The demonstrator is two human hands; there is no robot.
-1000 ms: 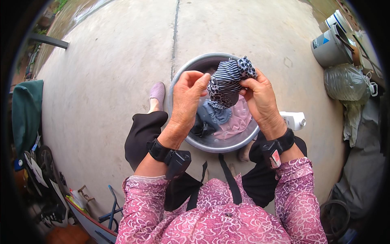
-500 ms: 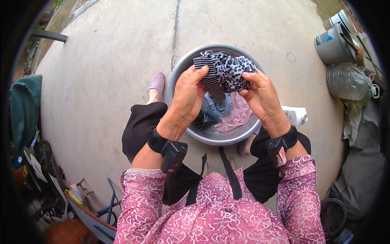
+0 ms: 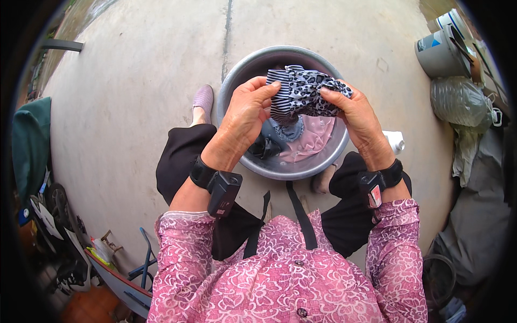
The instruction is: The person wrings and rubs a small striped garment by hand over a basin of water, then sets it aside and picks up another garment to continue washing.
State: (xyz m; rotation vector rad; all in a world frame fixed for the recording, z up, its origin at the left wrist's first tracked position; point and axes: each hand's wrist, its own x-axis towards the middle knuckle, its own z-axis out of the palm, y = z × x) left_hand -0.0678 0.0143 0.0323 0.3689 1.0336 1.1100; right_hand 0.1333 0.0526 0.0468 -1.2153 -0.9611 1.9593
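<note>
Head view: both bare hands are raised over a round grey metal basin point(image 3: 291, 175) on the concrete floor point(image 3: 124, 107), with a small garment point(image 3: 309, 89) in black, white and grey-blue stretched between them. Garment position: above the far half of the basin opening; left part striped, middle and right part leopard-spotted, fabric gathered and creased. Left hand point(image 3: 245, 107): pinching the striped edge, thumb on the near face, the other fingers curled and partly hidden. Right hand point(image 3: 360, 113): gripping the bunched spotted end, thumb laid across the cloth, fingers mostly behind it. In the basin, below the hands: a pink cloth point(image 3: 312, 140) toward the right, a dark cloth point(image 3: 264, 146) toward the left, and a blue-and-white striped piece point(image 3: 288, 131) between them; cannot tell whether this last joins the held garment. A black device is strapped to each wrist, left point(image 3: 223, 194) and right point(image 3: 372, 188). A white bottle point(image 3: 396, 141) lies on the floor just beside the right forearm. Farther right: a grey bucket point(image 3: 441, 56) and, near it, a large transparent plastic jug point(image 3: 458, 102). Far left: a dark green cloth point(image 3: 29, 145) hangs over something hidden. A mauve shoe point(image 3: 203, 98) shows left of the basin.
</note>
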